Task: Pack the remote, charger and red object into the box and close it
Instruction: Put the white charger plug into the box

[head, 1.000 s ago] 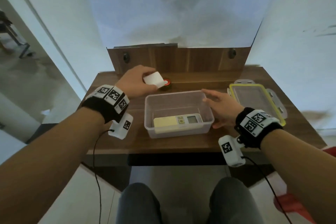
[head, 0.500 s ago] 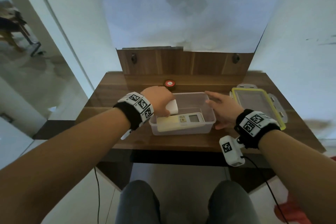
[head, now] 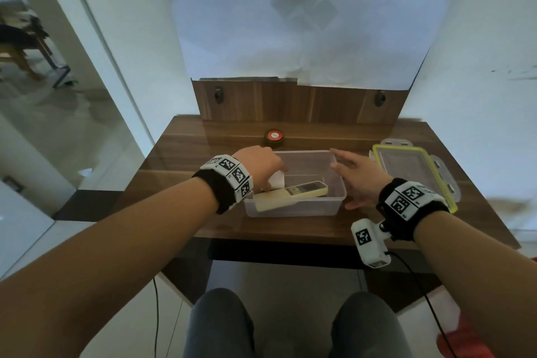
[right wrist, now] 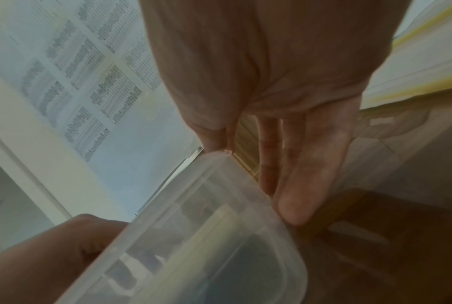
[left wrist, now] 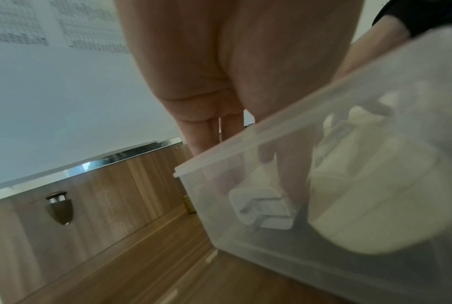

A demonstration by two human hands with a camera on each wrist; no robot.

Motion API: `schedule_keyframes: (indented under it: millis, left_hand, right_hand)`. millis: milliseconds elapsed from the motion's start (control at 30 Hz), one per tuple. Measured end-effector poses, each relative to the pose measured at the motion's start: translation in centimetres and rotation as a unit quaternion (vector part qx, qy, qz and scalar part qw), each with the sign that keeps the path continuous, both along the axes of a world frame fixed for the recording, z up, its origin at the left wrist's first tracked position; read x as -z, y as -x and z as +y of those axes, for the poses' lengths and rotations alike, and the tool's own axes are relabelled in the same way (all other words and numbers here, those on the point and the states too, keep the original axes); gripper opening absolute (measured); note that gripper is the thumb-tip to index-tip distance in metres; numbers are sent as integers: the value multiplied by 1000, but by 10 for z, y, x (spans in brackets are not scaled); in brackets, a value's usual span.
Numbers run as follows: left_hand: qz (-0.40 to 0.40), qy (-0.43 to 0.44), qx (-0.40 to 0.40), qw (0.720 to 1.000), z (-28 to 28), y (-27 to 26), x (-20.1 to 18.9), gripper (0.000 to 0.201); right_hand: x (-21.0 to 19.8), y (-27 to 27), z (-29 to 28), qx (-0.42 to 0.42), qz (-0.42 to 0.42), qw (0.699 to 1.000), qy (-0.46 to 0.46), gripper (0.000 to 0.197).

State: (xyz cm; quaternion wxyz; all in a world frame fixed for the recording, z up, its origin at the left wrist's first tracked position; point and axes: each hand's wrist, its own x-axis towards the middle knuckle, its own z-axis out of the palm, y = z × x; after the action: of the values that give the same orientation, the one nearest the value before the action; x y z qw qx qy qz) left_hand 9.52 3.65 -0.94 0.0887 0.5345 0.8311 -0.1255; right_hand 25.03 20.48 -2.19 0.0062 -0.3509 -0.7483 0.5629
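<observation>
While lid lies right, red object behind box.

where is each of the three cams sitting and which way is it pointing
Head: worn on the head, facing forward and down at the wooden table; shows both forearms, left hand in the clear box, right hand beside it, and the knees.
Left wrist: under the left wrist, looking along the palm; fingers reach down to the white charger behind the box wall.
Right wrist: under the right wrist, looking along the open palm; fingers lie straight against the box's side.
Shared: both wrist views show the box and the cream remote; the head view shows both too.
</observation>
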Motion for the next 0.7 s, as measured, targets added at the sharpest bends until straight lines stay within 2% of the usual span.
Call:
schedule_keyframes:
  millis: [200,333,533,600,700]
  left_hand:
    - [-25,-30,-11,999,-7,6,2,51]
    - [-48,-95,-16,994,-9,7,1,41]
    - [-104,-252,-98,957,-4,18,-13,25]
    - [-124,-273,-130,945,1,25,-17,25]
    - [-133,-255,-152,945,12,39,-26,30]
  right_hand:
    - [0,-1,1,-12,6,1000,-8,45]
    - [0,-2,0,-14,8,1000,-9,45]
    - [5,-1,-1,-17,1,999,-33,44]
    - [6,-2,0,-25,9,999,-46,45]
    - [9,-4,0,-29,22,998,-56,47]
